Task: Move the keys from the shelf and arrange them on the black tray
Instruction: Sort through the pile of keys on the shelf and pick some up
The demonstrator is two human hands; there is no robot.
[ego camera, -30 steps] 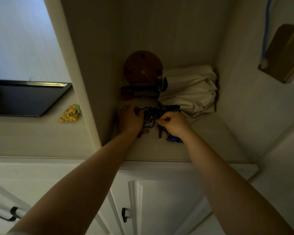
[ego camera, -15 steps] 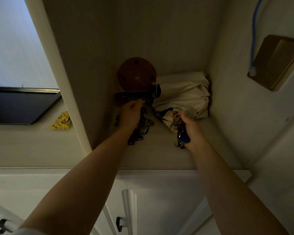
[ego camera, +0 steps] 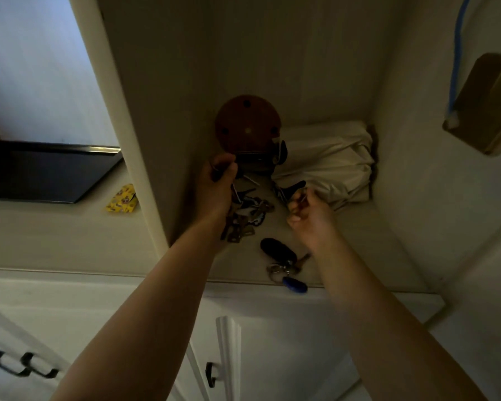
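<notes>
A heap of keys (ego camera: 248, 215) lies on the cream shelf (ego camera: 368, 244) inside a dim alcove. My left hand (ego camera: 219, 186) grips a bunch of keys lifted from the heap's far end. My right hand (ego camera: 308, 215) pinches another key set with a black fob (ego camera: 294, 188) near the white cloth. A separate key ring with a black fob (ego camera: 278, 251) and a blue tag (ego camera: 294, 285) rests at the shelf's front edge. The black tray (ego camera: 47, 172) sits on the counter to the left, beyond the alcove's side wall.
A round brown disc (ego camera: 248, 124) leans against the back wall over a dark object. Folded white cloth (ego camera: 327, 163) fills the back right corner. A yellow packet (ego camera: 122, 199) lies by the tray. White cabinet doors (ego camera: 229, 342) are below. A blue cord (ego camera: 457, 53) hangs at right.
My right hand set down the key ring with the blue tag at the shelf's front edge and reached back to the keys by the cloth. My left hand lifted a bunch from the heap.
</notes>
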